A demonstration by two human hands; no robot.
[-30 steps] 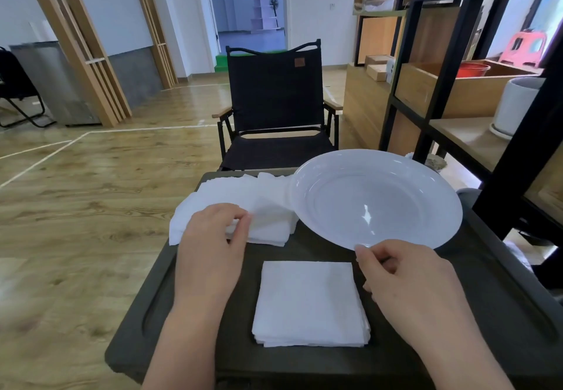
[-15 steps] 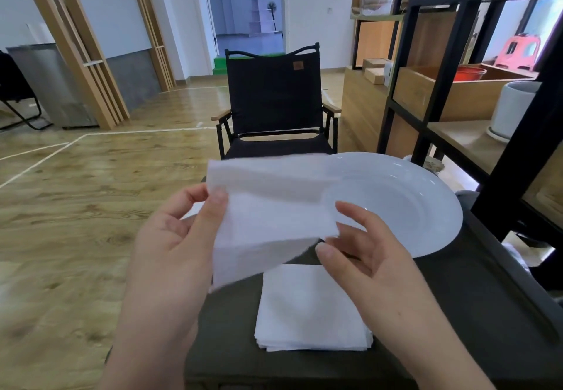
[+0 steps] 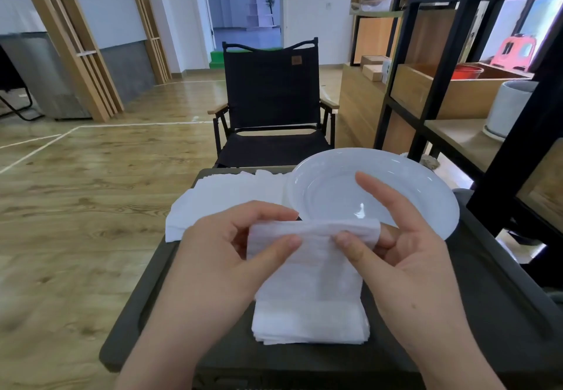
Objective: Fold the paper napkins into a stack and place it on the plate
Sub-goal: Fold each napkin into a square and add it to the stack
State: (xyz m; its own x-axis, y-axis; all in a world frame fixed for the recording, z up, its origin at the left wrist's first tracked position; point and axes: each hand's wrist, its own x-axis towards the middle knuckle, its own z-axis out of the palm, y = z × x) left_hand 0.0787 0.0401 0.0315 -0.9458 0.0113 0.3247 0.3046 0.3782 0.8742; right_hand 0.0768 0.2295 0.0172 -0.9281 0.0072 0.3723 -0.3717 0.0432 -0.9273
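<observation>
A white paper napkin [image 3: 313, 255] is held in the air between both hands, folded over along its top edge. My left hand [image 3: 225, 255] pinches its left side with thumb and fingers. My right hand [image 3: 405, 255] pinches its right side, index finger raised. Below it lies a stack of folded napkins [image 3: 310, 322] on the dark tray table [image 3: 475, 313]. A pile of unfolded napkins [image 3: 219, 198] lies at the table's far left. The empty white plate [image 3: 426, 194] sits at the far right.
A black folding chair [image 3: 271, 100] stands just beyond the table. A black metal shelf unit [image 3: 441, 54] with a wooden box and a white pot stands close on the right. Wooden floor stretches to the left.
My left hand took a napkin off the far pile and lifted it. Both hands have since folded it narrower and brought it down over the folded stack.
</observation>
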